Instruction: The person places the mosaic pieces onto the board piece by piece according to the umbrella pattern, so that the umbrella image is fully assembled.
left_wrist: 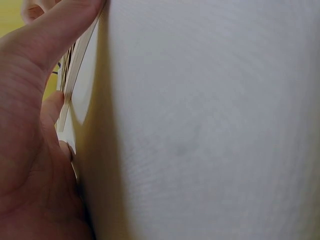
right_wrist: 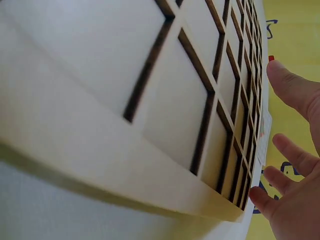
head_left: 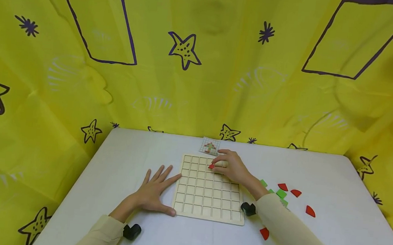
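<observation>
A pale wooden grid board [head_left: 197, 199] lies on the white table, its square cells bare apart from what the hands cover. My right hand [head_left: 233, 167] is over the board's far right part and pinches a small red quarter-circle piece [head_left: 211, 166] between thumb and fingers. In the right wrist view a red tip [right_wrist: 271, 58] of that piece shows past the thumb. My left hand [head_left: 152, 193] lies with fingers spread on the table at the board's left side, thumb at the near left corner and index fingertip at the left edge.
A small pattern card [head_left: 210, 146] with a red and green figure lies beyond the board. To the right, several green pieces [head_left: 281, 193] lie partly behind the right sleeve, with loose red quarter-circle pieces [head_left: 310, 211] around. A yellow curtain [head_left: 214, 88] hangs behind the table.
</observation>
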Available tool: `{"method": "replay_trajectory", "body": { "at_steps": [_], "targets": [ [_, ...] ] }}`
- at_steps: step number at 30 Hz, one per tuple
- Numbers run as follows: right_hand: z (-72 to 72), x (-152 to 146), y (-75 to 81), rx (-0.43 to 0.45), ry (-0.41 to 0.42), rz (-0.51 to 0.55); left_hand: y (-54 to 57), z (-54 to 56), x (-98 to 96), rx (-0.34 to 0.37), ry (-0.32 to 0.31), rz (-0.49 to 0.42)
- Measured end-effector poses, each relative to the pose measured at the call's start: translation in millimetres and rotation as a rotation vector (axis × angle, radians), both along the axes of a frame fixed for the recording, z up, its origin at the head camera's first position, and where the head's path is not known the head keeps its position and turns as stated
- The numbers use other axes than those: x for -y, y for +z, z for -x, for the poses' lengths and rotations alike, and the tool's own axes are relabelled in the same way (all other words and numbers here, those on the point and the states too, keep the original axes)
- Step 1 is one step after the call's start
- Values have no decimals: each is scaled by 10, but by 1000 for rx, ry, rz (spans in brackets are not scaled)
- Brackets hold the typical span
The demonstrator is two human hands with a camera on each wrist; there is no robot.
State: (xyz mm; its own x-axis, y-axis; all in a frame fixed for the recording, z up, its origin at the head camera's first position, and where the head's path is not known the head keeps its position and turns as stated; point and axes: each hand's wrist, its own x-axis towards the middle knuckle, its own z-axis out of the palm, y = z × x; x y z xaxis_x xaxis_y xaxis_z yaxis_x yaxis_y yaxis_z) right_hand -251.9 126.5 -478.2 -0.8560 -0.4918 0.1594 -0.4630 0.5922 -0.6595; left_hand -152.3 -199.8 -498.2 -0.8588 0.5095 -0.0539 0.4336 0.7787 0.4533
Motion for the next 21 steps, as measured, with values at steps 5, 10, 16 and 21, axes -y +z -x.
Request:
{"method": "replay_trajectory", "body": {
  "at_steps": [5, 10, 16, 21],
  "targets": [
    [4, 13, -37, -30, 25, -4, -52, 12, 11, -31, -14, -35],
    [-9, 19, -47, -33, 22, -9, -95, 24, 20, -41, -10, -34],
    [-13, 20, -56, -40, 23, -39, -26, 11, 3, -17, -2, -13],
    [-4, 28, -54, -21, 28, -63, 17, 4, -7, 6, 10, 39]
  ]
}}
